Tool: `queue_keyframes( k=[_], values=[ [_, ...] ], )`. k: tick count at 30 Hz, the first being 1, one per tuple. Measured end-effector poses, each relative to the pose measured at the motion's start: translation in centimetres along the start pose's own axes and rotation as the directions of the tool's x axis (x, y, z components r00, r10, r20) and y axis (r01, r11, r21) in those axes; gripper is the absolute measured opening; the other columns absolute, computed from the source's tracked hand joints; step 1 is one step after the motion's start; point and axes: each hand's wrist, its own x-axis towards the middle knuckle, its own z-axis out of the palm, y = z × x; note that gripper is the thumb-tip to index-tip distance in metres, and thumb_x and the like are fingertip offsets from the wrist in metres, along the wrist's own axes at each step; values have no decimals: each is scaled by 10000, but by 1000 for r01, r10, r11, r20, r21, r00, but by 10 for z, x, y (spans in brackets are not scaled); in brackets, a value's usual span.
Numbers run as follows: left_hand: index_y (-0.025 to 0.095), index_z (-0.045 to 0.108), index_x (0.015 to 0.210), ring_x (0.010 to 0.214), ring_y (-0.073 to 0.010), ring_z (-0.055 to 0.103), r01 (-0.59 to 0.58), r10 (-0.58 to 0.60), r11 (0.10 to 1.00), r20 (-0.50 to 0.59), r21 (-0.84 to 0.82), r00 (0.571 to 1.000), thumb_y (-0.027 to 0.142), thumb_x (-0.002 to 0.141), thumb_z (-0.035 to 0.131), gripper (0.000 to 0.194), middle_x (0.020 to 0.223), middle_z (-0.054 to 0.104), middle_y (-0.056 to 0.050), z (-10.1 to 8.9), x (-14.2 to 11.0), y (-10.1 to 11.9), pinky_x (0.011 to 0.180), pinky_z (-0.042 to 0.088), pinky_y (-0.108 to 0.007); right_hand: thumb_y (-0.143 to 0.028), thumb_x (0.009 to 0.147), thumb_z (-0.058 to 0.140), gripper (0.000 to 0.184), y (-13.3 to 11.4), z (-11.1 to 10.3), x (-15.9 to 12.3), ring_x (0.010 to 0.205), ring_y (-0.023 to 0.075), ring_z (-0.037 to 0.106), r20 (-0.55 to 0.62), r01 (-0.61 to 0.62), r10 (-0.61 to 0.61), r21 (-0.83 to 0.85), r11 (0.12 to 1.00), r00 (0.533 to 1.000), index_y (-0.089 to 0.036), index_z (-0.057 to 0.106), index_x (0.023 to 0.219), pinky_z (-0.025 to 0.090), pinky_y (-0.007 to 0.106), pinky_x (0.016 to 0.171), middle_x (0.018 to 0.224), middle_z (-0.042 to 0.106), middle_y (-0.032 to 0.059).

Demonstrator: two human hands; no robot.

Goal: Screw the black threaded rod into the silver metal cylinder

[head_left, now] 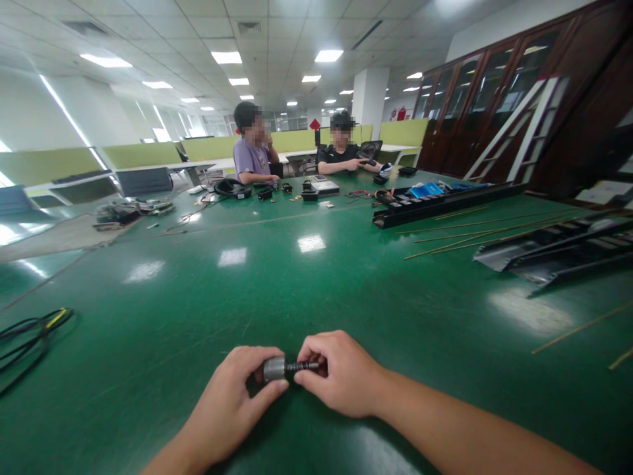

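Low in the head view, a small threaded metal fitting is held just above the green table. Its body is a silver cylinder, and a dark threaded stem sticks out to the right. My left hand pinches the silver body between thumb and fingers. My right hand grips the stem end from the other side, and its fingers hide part of the thread. The two hands nearly meet around the fitting.
The green table spreads ahead. A black cable bundle lies at the left, with black cable trunking and thin rods at the right. Two seated people sit at the far end among electronics.
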Motion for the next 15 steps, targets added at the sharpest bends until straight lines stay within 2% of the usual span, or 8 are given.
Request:
queue_keyframes(
  k=[15],
  values=[
    [289, 631, 1153, 1006, -232, 605, 5, -5, 1000, -7, -2, 1000, 445, 901, 597, 299, 1092, 668, -35, -2, 0, 0, 898, 480, -359, -272, 785, 665, 87, -1, 0, 1, 639, 128, 567, 1, -5, 5, 20, 1000, 1000, -187, 656, 802, 375, 222, 587, 693, 637, -9]
  ],
)
